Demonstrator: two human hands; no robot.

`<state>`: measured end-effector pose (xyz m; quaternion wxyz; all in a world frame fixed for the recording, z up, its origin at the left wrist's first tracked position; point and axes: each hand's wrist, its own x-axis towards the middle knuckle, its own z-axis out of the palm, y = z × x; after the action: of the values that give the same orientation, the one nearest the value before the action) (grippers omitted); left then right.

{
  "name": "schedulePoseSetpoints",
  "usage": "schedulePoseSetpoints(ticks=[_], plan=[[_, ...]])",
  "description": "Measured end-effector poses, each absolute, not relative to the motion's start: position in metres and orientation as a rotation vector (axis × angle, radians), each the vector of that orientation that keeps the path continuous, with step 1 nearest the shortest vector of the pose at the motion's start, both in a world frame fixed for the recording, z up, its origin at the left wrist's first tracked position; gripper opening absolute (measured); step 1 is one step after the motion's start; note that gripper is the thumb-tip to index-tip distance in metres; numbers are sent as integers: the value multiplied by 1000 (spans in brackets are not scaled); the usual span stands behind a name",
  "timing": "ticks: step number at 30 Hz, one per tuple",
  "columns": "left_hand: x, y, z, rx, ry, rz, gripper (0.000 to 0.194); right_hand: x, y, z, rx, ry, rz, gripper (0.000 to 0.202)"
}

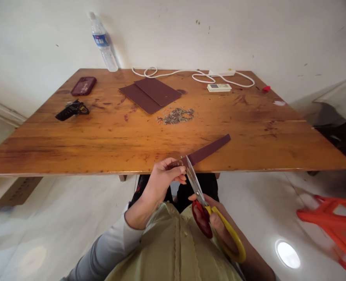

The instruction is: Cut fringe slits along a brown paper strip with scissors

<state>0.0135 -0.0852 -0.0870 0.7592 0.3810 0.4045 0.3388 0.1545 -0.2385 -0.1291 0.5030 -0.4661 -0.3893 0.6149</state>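
Note:
A long maroon strip (209, 151), like paper or sandpaper, extends from my left hand out over the table's front edge. My left hand (168, 173) pinches its near end between thumb and fingers. My right hand (219, 220) grips a pair of scissors (196, 186) with one red and one yellow handle. The scissor blades lie across the strip, just right of my left fingertips. Beyond my hands, a small pile of thin shreds (177, 116) lies on the table. Behind it rest maroon sheets (152, 93), one overlapping the other.
On the wooden table (102, 144) are a dark red phone case (84, 86), a black key holder (72, 110), a plastic bottle (105, 47), a white cable (173, 73) and a remote control (219, 88). An orange stool (333, 218) stands at the right; cardboard (19, 191) lies left.

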Motion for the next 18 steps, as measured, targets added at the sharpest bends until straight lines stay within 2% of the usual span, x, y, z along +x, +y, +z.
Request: schedulePoseSetpoints(ticks=[4, 11, 18], plan=[[11, -81, -89, 820, 892, 785, 28, 162, -246, -121, -1257, -954, 1450, 59], [7, -74, -86, 801, 868, 749, 28, 175, -254, -134, -1164, -886, 1616, 69], [3, -70, -86, 776, 825, 687, 30, 179, -253, -124, -1108, -853, 1649, 65]])
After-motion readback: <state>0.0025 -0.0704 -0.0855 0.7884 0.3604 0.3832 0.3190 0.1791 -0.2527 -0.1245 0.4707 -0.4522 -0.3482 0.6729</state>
